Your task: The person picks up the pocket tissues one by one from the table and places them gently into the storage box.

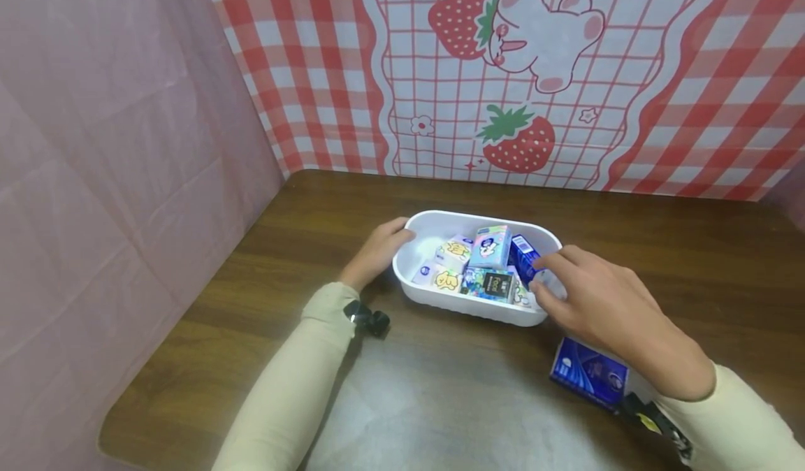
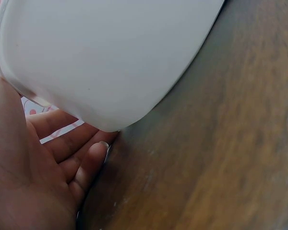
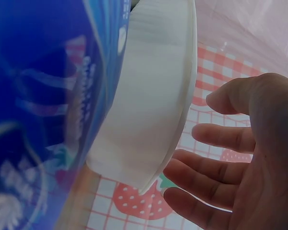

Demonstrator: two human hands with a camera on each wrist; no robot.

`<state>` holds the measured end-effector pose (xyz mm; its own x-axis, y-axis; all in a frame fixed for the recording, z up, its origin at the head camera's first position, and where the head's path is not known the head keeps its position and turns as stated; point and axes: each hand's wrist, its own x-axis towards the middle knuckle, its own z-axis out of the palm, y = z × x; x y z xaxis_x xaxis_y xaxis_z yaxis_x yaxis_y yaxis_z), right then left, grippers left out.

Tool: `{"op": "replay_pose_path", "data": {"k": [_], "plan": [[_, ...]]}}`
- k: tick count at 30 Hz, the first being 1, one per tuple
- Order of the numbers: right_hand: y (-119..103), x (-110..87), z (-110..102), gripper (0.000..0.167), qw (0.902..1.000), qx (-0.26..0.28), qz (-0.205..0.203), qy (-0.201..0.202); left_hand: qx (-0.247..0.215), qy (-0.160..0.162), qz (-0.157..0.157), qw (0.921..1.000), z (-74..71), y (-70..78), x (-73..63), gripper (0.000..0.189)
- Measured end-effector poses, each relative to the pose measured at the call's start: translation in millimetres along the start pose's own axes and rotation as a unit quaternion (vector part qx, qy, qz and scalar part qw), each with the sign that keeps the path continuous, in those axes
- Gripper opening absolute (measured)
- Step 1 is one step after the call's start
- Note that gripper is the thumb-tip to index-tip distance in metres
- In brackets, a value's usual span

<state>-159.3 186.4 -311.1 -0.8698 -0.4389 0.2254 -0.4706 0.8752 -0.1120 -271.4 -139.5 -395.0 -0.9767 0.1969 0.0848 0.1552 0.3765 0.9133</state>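
A white oval plastic basin (image 1: 472, 312) stands on the table with several small packs inside. My left hand (image 1: 380, 247) holds its left end, thumb at the rim; in the left wrist view the fingers (image 2: 69, 143) lie along the outer wall. Over the basin's right end is my right hand (image 1: 600, 296), its fingers spread and nothing between them in the right wrist view. Nearest to those fingertips inside is a dark blue pack (image 1: 523, 254). Beside it are a pastel pack (image 1: 490, 246), a green-blue pack with a black label (image 1: 489, 284) and yellow-cartoon packs (image 1: 448, 279).
A glossy dark blue tissue pack (image 1: 591, 374) lies on the brown wooden table (image 1: 251, 331), under the right wrist; it looms large in the right wrist view. Behind the table hangs a red-checked strawberry cloth (image 1: 327, 73), with a pink curtain (image 1: 126, 177) at the left.
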Motion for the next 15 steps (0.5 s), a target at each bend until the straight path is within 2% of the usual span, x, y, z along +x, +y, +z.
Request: {"op": "replay_pose_path", "data": {"k": [8,15], "plan": [[-0.1,-4.3,-2.8,0.032,0.9999,-0.01,0.004,-0.003,0.0,0.002,-0.003,1.0,0.3,-0.5,0.2,0.041],[4.1,-12.7,-2.9,0.022,0.9999,-0.008,-0.007,0.002,-0.001,-0.001,-0.005,1.0,0.1,-0.6,0.2,0.041]]}}
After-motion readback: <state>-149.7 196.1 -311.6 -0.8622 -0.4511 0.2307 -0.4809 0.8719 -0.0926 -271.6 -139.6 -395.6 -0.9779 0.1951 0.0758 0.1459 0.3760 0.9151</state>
